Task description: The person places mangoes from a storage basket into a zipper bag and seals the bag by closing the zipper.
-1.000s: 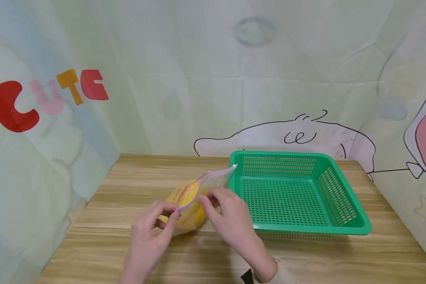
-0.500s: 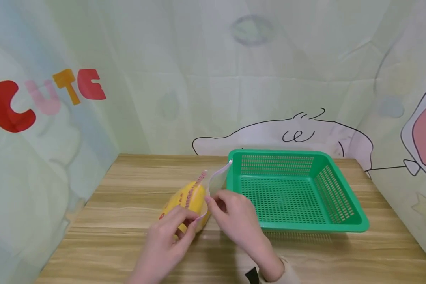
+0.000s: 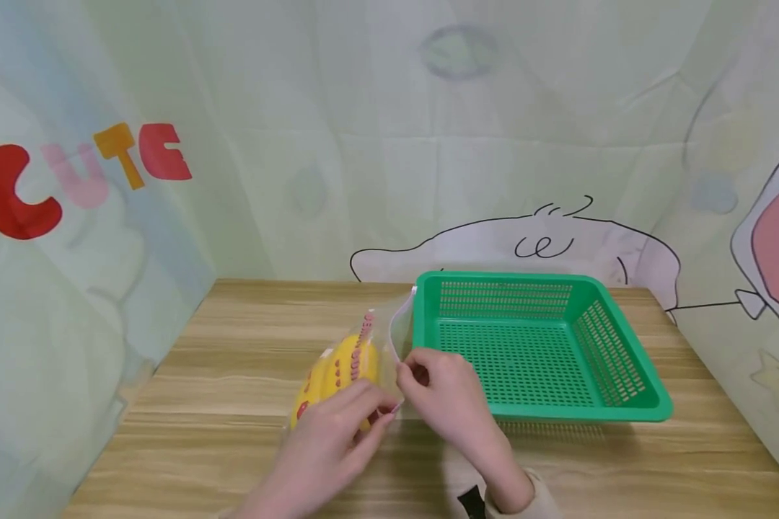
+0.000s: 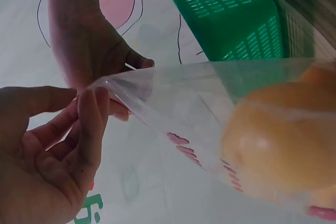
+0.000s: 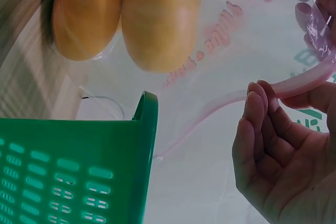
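Note:
A clear zip bag (image 3: 381, 326) with pink lettering holds yellow rounded things (image 3: 334, 378); their kind is unclear. In the right wrist view, two long smooth shapes (image 5: 160, 24) show through the film. A pale pink zip strip (image 5: 210, 109) runs along the bag's mouth. My left hand (image 3: 331, 440) pinches the near corner of the bag between thumb and fingers. Farther up the strip, my right hand (image 3: 451, 396) pinches the zip with thumb and fingertips. The strip's far end (image 3: 413, 290) stands beside the basket's left rim. My left hand hides the bag's lower part.
Right of the bag stands a green perforated basket (image 3: 558, 414) on the wood-grain table (image 3: 234, 353). Behind the table hangs a printed cloth (image 3: 285, 216), with another cloth side at the left.
Both hands have moved rightward, the left one more, with the bag's near corner. The bag's mouth has swung to run more front to back. The right hand keeps its pinch on the zip.

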### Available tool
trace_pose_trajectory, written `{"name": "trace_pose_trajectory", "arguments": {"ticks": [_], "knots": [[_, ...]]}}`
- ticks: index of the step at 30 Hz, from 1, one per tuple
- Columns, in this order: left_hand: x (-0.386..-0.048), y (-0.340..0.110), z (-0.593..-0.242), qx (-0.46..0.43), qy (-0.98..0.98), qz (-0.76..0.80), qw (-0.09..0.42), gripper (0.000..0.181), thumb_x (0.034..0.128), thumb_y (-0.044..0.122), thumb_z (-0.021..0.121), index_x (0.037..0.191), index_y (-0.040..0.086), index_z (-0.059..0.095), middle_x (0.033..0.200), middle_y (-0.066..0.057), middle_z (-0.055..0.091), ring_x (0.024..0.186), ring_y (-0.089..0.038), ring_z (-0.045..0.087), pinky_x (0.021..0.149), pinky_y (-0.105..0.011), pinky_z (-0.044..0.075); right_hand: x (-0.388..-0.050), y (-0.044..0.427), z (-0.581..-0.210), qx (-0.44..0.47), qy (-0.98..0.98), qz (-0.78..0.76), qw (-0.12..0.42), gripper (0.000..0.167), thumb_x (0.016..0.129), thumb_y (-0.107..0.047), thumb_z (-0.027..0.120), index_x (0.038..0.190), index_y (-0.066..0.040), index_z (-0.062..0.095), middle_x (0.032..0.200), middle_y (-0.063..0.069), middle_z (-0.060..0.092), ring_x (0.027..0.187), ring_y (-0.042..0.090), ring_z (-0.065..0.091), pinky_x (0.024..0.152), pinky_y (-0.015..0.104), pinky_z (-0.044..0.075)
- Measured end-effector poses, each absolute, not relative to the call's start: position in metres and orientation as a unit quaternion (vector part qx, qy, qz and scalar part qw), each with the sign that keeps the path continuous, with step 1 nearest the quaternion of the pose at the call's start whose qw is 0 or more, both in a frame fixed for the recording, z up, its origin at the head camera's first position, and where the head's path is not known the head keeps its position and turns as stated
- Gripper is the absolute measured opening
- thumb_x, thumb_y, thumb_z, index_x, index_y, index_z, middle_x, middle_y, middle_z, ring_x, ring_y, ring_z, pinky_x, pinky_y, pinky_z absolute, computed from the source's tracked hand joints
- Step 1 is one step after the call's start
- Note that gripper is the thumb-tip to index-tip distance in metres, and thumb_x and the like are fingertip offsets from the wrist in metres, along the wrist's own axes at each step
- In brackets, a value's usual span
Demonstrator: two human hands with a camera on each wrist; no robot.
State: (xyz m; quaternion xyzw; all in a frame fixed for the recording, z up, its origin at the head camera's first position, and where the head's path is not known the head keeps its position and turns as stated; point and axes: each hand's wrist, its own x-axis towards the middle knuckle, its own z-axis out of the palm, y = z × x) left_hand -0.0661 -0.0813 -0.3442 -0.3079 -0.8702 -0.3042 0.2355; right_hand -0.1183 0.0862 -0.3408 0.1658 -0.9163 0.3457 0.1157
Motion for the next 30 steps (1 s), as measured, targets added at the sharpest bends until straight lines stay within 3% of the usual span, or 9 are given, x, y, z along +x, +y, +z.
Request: {"name": "trace_pose_trajectory", "arguments": {"ticks": [11,19,25,30], "knots": [[-0.081,-0.103,-0.332,-0.285,-0.874,-0.336,0.206,0.011,0.0865,0.009,0.067,0.095,0.015,0.067,0.086,0.012,0.061,0.069,0.005,0.054,0.059,-0.012,0.050,-0.118,0.091,-0.343,0.156,-0.919,0.344,0.115,0.021,0.083,-0.019,0.061,0.062,-0.024,0.062,0.054,-0.015,0.048,0.049,0.002,0.042,0.048,0.018,0.035],[-0.113,-0.130,-0.335,-0.251,-0.897,-0.305,0.200,0.017,0.0874,0.000,0.062,0.100,0.010,0.067,0.094,-0.001,0.068,0.081,-0.008,0.063,0.064,-0.022,0.055,-0.117,0.095,-0.343,0.146,-0.919,0.351,0.106,0.025,0.083,-0.016,0.060,0.059,-0.024,0.056,0.051,-0.013,0.045,0.047,0.003,0.039,0.047,0.018,0.033],[-0.136,-0.141,-0.344,-0.230,-0.915,-0.293,0.155,0.018,0.0886,0.000,0.059,0.104,0.007,0.067,0.099,-0.005,0.068,0.086,-0.016,0.066,0.073,-0.033,0.059,-0.116,0.097,-0.343,0.136,-0.917,0.363,0.092,0.025,0.084,-0.016,0.059,0.060,-0.023,0.058,0.052,-0.014,0.048,0.046,0.004,0.041,0.047,0.019,0.035],[-0.157,-0.149,-0.354,-0.225,-0.929,-0.271,0.116,0.019,0.0922,0.005,0.056,0.108,0.009,0.065,0.107,-0.004,0.067,0.090,-0.017,0.065,0.076,-0.034,0.058,-0.116,0.098,-0.343,0.135,-0.917,0.364,0.094,0.024,0.084,-0.016,0.060,0.061,-0.024,0.059,0.053,-0.014,0.050,0.047,0.004,0.042,0.048,0.019,0.036]]}}
